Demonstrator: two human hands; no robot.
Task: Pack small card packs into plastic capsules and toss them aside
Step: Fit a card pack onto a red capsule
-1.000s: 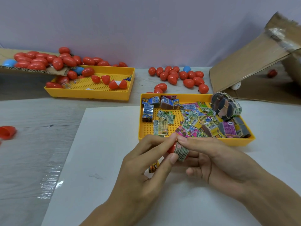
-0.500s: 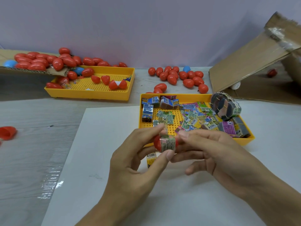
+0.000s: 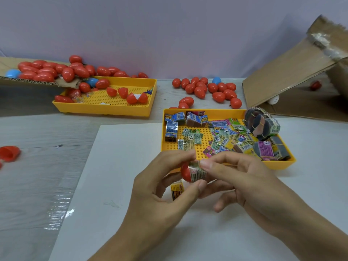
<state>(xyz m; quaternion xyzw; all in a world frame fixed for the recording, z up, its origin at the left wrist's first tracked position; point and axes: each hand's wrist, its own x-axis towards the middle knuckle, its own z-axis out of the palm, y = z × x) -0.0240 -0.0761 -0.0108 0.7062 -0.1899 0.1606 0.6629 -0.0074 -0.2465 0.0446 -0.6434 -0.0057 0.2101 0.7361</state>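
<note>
My left hand [image 3: 162, 187] holds a red capsule half [image 3: 185, 171] between thumb and fingertips, above the white sheet. A small green-printed card pack [image 3: 197, 172] sticks out of that half. My right hand [image 3: 243, 181] pinches the pack from the right with thumb and forefinger. Another yellow card pack [image 3: 177, 191] lies on the sheet just below my left fingers. The near yellow tray [image 3: 226, 112] behind my hands holds many loose card packs and a rubber-banded bundle [image 3: 261, 124].
A second yellow tray [image 3: 105, 110] at back left holds open red capsule halves, under a cardboard flap piled with red capsules [image 3: 47, 70]. More capsules [image 3: 207, 89] lie at the back centre. An open cardboard box [image 3: 293, 72] stands right. A red half [image 3: 9, 152] lies far left.
Both hands have risen slightly toward the near tray, and the card pack has gone further into the red capsule half.
</note>
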